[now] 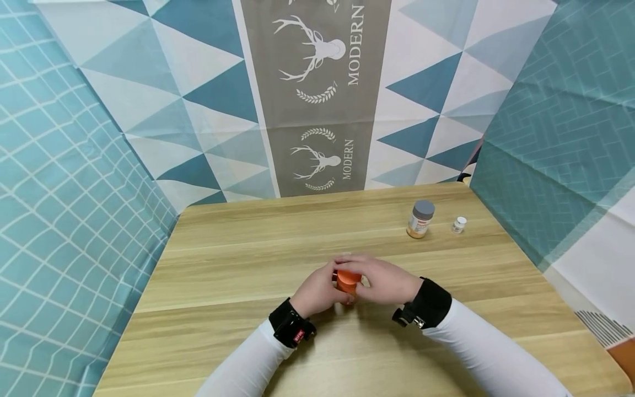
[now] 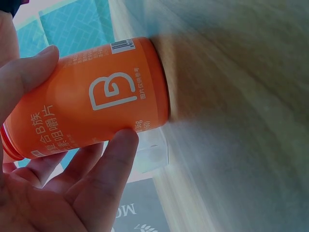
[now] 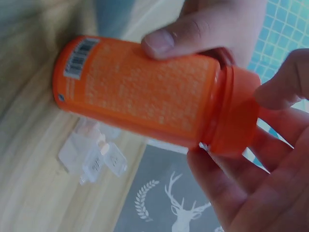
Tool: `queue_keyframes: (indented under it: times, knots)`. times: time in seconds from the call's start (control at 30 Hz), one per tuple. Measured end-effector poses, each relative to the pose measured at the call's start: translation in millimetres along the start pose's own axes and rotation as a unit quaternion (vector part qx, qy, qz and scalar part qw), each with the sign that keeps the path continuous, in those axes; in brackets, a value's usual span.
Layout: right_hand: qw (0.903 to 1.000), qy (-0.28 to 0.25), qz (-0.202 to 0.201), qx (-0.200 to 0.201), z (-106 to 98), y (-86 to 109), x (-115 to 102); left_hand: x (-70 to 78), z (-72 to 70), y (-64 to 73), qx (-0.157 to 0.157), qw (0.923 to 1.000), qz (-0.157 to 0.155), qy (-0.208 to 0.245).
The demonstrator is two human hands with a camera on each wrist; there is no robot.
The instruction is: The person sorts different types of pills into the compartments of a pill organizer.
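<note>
An orange supplement bottle stands upright on the wooden table, its label marked with a large white "B" in the left wrist view. My left hand grips the bottle's body, thumb on one side and fingers on the other. On the orange cap, the thumb and fingers of my right hand hold the rim from the side and above. The cap sits on the bottle's neck. Behind the bottle is a small clear plastic pill box with a flap raised; the bottle and hands mostly hide it in the head view.
At the back right of the table stand a grey-lidded jar and, to its right, a small white bottle. Patterned cloths hang behind the table and along both sides.
</note>
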State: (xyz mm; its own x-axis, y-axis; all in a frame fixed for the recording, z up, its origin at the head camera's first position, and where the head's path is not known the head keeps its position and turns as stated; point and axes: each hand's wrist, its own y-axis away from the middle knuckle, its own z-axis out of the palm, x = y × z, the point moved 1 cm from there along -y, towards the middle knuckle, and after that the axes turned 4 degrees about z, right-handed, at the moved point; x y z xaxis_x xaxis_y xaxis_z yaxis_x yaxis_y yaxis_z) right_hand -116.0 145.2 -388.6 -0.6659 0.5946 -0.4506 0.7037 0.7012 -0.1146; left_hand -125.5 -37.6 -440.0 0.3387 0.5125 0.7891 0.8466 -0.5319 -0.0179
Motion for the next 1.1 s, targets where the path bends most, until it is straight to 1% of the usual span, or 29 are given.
queue_keyframes:
  times: [0.13,0.23,0.3,0.4,0.5,0.57,0.6,0.67,0.73,0.8,0.87,0.93,1.0,1.1]
  knots:
    - [0.9999,0.004,0.016,-0.001,-1.4,1.0,1.8,-0.3,0.4,0.1,-0.001,0.9999,-0.006,-0.011]
    - [0.9994,0.01,0.031,0.014,0.0,0.1,3.2,-0.3,0.9,0.4,-0.001,0.9999,-0.006,-0.008]
    - [0.9982,0.016,0.049,0.032,2.2,-1.5,4.2,0.3,1.1,0.6,-0.002,1.0,-0.004,-0.003]
    - [0.9937,0.024,0.089,0.064,6.1,-4.1,5.2,1.3,1.4,-0.7,-0.004,1.0,0.005,0.002]
    - [0.9874,0.036,0.126,0.089,10.3,-6.6,5.9,1.9,0.3,-1.5,-0.004,0.9999,0.009,-0.007]
    - [0.9842,0.041,0.141,0.098,11.9,-7.2,6.3,1.5,-0.5,-1.8,-0.004,0.9999,0.008,-0.012]
    - [0.984,0.041,0.142,0.099,12.3,-7.2,6.7,1.1,-0.8,-1.9,-0.004,0.9999,0.006,-0.014]
    - [0.9868,0.04,0.125,0.095,12.1,-6.9,7.0,0.3,-1.5,-1.3,-0.004,0.9999,0.003,-0.014]
    - [0.9921,0.032,0.088,0.083,10.1,-5.3,7.3,-0.4,-1.6,-1.2,-0.004,0.9999,0.0,-0.011]
    - [0.997,0.024,0.044,0.059,7.5,-3.3,7.2,-0.9,-1.4,-1.2,-0.003,1.0,-0.003,-0.007]
    - [0.9993,0.018,0.011,0.03,5.2,-1.4,7.1,-0.9,-1.2,-1.4,-0.002,1.0,-0.006,-0.005]
    - [0.9999,0.009,0.001,0.008,3.2,0.2,6.9,-1.0,-1.0,-1.3,-0.002,1.0,-0.008,-0.005]
    - [1.0,0.007,0.005,-0.003,1.8,1.4,6.8,-1.1,-0.9,-1.1,-0.003,0.9999,-0.009,-0.005]
    - [0.9998,0.003,0.019,0.002,0.4,1.5,6.1,-1.0,-1.2,-0.4,-0.004,1.0,-0.007,-0.002]
